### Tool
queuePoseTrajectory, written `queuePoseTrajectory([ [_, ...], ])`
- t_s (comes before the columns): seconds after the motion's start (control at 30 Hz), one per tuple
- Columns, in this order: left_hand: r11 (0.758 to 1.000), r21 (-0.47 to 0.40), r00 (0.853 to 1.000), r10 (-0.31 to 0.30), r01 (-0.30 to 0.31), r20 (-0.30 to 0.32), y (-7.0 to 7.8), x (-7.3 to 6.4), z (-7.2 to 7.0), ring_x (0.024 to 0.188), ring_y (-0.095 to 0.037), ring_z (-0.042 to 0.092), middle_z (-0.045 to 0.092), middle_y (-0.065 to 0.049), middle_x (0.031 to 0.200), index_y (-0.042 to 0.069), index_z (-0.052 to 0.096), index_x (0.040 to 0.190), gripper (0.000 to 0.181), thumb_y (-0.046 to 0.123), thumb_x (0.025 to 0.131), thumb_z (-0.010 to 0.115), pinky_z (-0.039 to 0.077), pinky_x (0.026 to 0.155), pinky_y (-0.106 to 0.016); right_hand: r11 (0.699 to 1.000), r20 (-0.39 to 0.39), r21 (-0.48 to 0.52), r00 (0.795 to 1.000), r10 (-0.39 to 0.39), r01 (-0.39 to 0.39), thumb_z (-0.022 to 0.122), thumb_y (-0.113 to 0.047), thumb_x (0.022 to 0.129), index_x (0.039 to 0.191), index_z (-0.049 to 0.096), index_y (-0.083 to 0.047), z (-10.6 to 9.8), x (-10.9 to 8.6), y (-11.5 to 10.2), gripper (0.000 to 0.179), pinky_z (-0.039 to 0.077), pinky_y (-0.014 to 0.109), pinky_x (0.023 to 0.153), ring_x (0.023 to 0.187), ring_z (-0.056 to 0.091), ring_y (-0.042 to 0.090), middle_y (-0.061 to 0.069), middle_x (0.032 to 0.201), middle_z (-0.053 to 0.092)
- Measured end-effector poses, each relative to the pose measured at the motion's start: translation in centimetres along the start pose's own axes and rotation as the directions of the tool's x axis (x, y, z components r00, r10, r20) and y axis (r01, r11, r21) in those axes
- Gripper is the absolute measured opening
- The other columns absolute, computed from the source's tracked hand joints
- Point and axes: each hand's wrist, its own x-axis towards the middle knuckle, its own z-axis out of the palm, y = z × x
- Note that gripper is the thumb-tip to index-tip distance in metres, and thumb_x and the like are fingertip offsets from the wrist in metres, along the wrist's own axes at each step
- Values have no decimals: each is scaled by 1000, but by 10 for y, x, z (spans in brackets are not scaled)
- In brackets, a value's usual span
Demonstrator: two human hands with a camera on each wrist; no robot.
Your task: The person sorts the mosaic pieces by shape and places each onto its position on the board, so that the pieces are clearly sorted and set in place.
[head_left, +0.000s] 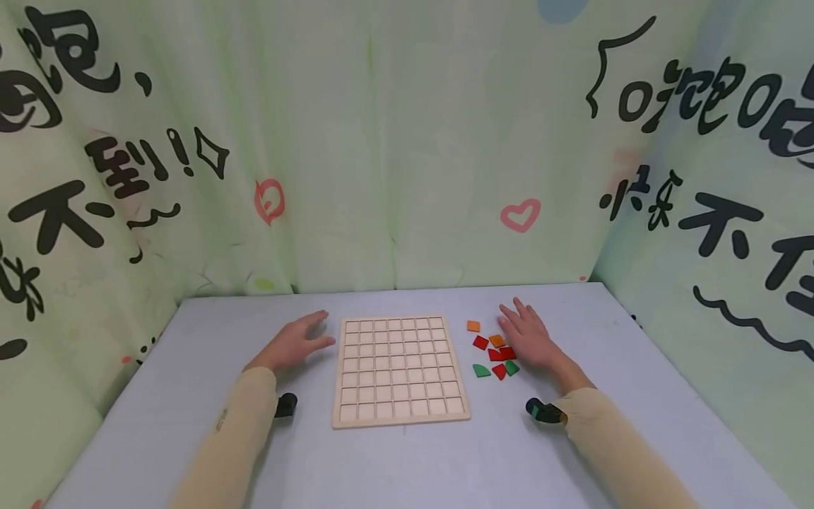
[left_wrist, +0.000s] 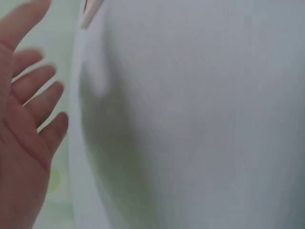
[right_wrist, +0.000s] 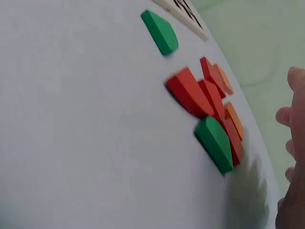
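Note:
A pale wooden board divided into a grid of square cells lies flat on the table. My left hand is just left of it, fingers spread and holding nothing; in the left wrist view the same hand shows relaxed fingers and a bare palm. To the board's right lies a loose group of small flat pieces: two orange ones, several red ones and two green ones with a curved side. Beside the group's right edge my right hand has its fingers extended, gripping nothing.
A white cloth covers the table. Behind and on both sides hangs a pale green curtain printed with black characters and hearts. Each wrist carries a small black strap-on device. The board's corner shows in the right wrist view.

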Motion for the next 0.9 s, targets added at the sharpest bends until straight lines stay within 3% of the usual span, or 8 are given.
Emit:
queuePoseTrajectory([
  [0.17, 996, -80, 998, 50, -46, 40, 7, -6, 11, 143, -33, 30, 41, -9, 152, 7, 53, 141, 64, 35, 87, 74, 27, 115, -52, 996, 1, 92, 1000, 12, -12, 33, -37, 106, 152, 25, 2, 4, -2, -14, 60, 4, 66, 114, 143, 2, 52, 29, 159, 6],
  [0.37, 989, -122, 995, 89, -82, 47, 7, -16, 19, 142, -34, 31, 45, -9, 149, 5, 64, 126, 47, 26, 85, 76, 26, 115, -51, 987, -3, 155, 999, 47, -46, 31, -44, 106, 153, 23, 0, 5, -3, -20, 65, 9, 67, 113, 144, 3, 49, 27, 159, 7],
  [0.67, 991, -53, 992, 121, -119, 38, 7, -27, 27, 139, -35, 36, 47, -11, 147, 4, 67, 122, 43, 24, 85, 77, 30, 113, -51, 988, -65, 152, 997, 37, -27, 57, -27, 99, 140, 49, -3, 10, -4, -14, 48, 29, 64, 109, 141, 25, 43, 22, 153, 32],
  [0.9, 993, -34, 993, 111, -110, 41, 12, -26, 29, 138, -33, 38, 48, -10, 146, 4, 65, 124, 43, 22, 86, 76, 33, 113, -49, 985, -48, 167, 998, 41, -32, 63, -22, 96, 136, 53, -3, 6, -7, -9, 46, 43, 56, 102, 128, 45, 40, 22, 139, 50],
])
